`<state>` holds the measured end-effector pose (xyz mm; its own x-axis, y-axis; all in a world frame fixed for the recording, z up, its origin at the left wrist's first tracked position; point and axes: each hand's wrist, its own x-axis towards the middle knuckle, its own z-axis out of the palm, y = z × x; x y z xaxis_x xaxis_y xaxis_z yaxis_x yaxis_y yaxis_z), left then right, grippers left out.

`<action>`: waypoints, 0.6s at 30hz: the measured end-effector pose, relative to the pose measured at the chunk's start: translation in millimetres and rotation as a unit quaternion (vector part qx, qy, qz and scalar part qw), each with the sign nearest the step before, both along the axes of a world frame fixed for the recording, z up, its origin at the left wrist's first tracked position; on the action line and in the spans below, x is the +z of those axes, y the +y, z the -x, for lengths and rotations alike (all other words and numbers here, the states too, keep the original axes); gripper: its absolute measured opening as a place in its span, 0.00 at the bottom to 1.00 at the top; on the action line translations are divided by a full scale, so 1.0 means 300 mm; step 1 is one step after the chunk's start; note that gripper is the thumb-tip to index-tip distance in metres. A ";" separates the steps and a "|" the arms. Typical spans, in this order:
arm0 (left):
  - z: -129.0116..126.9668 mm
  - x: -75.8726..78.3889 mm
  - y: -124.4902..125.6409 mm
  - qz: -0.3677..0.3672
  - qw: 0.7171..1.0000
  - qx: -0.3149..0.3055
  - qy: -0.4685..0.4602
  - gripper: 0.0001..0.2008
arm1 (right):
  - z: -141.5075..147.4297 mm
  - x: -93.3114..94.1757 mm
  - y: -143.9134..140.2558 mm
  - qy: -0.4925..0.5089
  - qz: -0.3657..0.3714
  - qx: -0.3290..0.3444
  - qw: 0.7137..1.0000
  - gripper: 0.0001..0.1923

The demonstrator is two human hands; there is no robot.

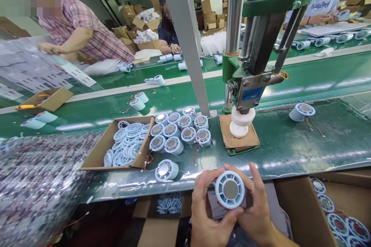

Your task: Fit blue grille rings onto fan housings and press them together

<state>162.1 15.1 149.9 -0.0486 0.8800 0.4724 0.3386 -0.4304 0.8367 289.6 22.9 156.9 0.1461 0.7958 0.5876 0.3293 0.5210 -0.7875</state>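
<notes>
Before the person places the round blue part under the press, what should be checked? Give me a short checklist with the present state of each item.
1. Round blue part held by both the left hand and the right hand: ok.
2. Grille ring seated flush on the part: cannot tell.
3. Cardboard pad under the press free for the part: not ok, the white press head rests on it.
4. Wires of the held part clear of the fingers: cannot tell, hidden.
5. Parts waiting within reach: ok, a cluster stands beside the open box.

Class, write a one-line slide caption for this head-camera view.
Both hands, left hand and right hand, hold a round blue part before a green press.
</notes>
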 end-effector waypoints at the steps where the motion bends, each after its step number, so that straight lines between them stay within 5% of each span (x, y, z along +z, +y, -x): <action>1: -0.001 0.007 -0.001 -0.003 1.000 -0.002 0.000 0.38 | 0.000 0.004 0.000 -0.003 -0.002 0.002 1.000 0.41; 9: -0.033 0.076 0.011 0.082 0.984 -0.037 -0.157 0.39 | -0.007 0.026 0.010 -0.057 -0.036 -0.029 0.997 0.43; 18: -0.046 0.086 0.006 0.116 0.954 -0.037 -0.275 0.41 | -0.011 0.019 0.019 -0.107 -0.087 -0.066 0.988 0.43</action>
<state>176.1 17.1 175.6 -0.1658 0.9686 0.1854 -0.2036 -0.2175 0.9546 292.9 28.6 162.4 0.0998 0.6621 0.7427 0.5524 0.5840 -0.5948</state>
